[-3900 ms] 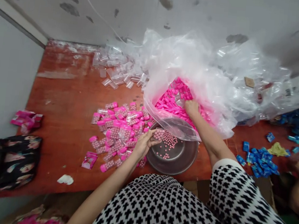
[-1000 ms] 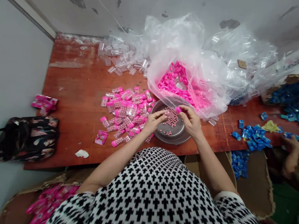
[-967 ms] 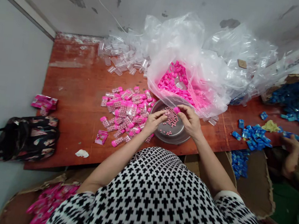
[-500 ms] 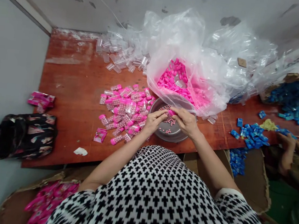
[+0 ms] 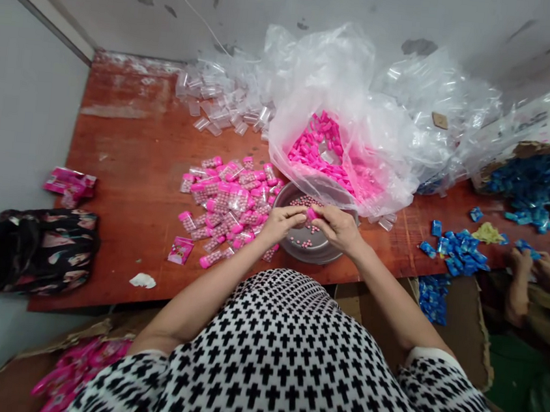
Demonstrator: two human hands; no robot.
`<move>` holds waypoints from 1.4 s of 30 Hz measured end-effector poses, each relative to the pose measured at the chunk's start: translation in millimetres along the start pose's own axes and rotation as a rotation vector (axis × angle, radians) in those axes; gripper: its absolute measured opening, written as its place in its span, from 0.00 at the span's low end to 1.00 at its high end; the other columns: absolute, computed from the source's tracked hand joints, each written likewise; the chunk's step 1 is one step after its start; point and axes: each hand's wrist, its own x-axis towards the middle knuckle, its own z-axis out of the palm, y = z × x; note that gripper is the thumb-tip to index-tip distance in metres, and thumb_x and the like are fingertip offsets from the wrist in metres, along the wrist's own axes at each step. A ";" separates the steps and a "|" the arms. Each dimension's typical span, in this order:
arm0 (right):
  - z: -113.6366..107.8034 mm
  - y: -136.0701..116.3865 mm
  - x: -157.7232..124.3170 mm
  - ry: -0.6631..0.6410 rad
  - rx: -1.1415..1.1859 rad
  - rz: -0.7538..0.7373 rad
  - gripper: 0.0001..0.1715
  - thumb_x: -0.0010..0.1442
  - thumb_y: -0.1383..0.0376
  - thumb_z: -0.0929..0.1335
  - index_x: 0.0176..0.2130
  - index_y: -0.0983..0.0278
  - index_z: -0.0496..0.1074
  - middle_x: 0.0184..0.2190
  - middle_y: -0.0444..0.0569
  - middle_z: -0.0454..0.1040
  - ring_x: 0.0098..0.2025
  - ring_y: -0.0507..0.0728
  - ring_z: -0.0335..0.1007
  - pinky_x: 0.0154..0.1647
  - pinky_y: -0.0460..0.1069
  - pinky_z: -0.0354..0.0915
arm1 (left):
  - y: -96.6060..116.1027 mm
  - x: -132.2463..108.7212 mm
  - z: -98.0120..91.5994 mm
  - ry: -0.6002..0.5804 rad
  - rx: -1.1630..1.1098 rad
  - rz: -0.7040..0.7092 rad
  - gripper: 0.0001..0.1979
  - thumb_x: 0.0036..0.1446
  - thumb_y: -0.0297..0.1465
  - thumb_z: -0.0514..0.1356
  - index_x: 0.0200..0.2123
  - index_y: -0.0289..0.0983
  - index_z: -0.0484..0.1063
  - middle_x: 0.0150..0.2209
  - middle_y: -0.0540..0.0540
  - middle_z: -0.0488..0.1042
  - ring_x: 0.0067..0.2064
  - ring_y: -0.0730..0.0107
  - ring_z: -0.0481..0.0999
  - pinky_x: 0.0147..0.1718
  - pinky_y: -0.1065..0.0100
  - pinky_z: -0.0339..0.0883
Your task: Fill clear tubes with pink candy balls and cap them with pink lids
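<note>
Closest in, the left hand [image 5: 280, 222] and right hand [image 5: 339, 226] met over the metal bowl [image 5: 311, 246] — fingertips of both pinched on a small tube [image 5: 303, 215] with its pink cap [image 5: 311, 214] between them, above loose pink candies [image 5: 303, 241]. Just left lay the pile of filled tubes [image 5: 229, 201]. Beyond the bowl sat a clear bag of pink caps [image 5: 324, 152] — empty tubes [image 5: 219, 105] farther back.

Bare desk [image 5: 128, 151] lies open left of the pile of filled pink-capped tubes [image 5: 228, 204]. That pile crowds the metal bowl [image 5: 322, 253] on its left; the plastic bag of pink caps [image 5: 339, 154] overhangs its far rim. Empty clear tubes [image 5: 217, 105] line the wall.
</note>
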 end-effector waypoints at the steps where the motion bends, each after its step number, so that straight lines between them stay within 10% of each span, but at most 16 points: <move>1: -0.2 -0.5 -0.6 -0.017 0.117 0.072 0.19 0.56 0.54 0.67 0.45 0.60 0.74 0.38 0.49 0.77 0.40 0.57 0.73 0.45 0.54 0.68 | -2.2 -1.1 -0.4 0.008 -0.097 -0.065 0.18 0.39 0.38 0.69 0.36 0.36 0.78 0.30 0.46 0.79 0.31 0.64 0.77 0.37 0.59 0.71; 7: 8.9 12.0 -20.6 0.061 0.825 0.324 0.24 0.52 0.55 0.71 0.49 0.58 0.71 0.37 0.46 0.77 0.37 0.55 0.75 0.44 0.55 0.69 | -8.8 -9.0 0.7 0.117 -0.345 -0.125 0.22 0.39 0.39 0.69 0.40 0.37 0.77 0.36 0.44 0.79 0.35 0.66 0.78 0.40 0.62 0.71; 12: 16.5 14.5 -17.6 0.219 0.886 0.352 0.15 0.48 0.58 0.73 0.37 0.60 0.75 0.32 0.43 0.76 0.33 0.52 0.74 0.40 0.52 0.70 | -12.3 -10.1 -1.0 0.110 -0.053 -0.003 0.19 0.41 0.39 0.68 0.38 0.36 0.78 0.38 0.43 0.79 0.41 0.61 0.77 0.47 0.58 0.67; 20: 17.2 -1.0 -8.7 -0.164 1.106 0.655 0.17 0.50 0.57 0.71 0.39 0.63 0.73 0.35 0.48 0.77 0.39 0.57 0.73 0.41 0.56 0.71 | -10.1 -17.5 5.4 -0.002 0.090 0.142 0.14 0.48 0.37 0.64 0.39 0.39 0.78 0.45 0.45 0.77 0.50 0.59 0.73 0.54 0.57 0.61; 32: 61.2 7.4 -7.6 0.133 1.417 0.834 0.06 0.49 0.64 0.68 0.31 0.63 0.70 0.24 0.42 0.74 0.30 0.53 0.70 0.39 0.53 0.72 | -20.6 -16.3 -1.4 0.022 0.294 0.141 0.14 0.49 0.37 0.62 0.39 0.38 0.78 0.44 0.46 0.78 0.47 0.59 0.75 0.53 0.58 0.64; 37: 55.6 12.6 -18.1 0.076 1.363 0.761 0.19 0.47 0.58 0.73 0.39 0.60 0.71 0.36 0.44 0.75 0.34 0.52 0.72 0.35 0.50 0.72 | -19.6 -10.1 -32.6 0.138 0.359 0.043 0.18 0.49 0.39 0.62 0.43 0.37 0.76 0.45 0.45 0.77 0.48 0.58 0.75 0.52 0.56 0.65; 42: 5.9 71.9 -59.5 0.448 0.872 0.687 0.19 0.48 0.56 0.72 0.39 0.63 0.71 0.34 0.46 0.75 0.31 0.51 0.72 0.34 0.48 0.70 | -18.1 7.3 -103.5 0.565 0.481 0.089 0.22 0.47 0.39 0.63 0.45 0.34 0.74 0.47 0.41 0.75 0.50 0.52 0.73 0.55 0.47 0.61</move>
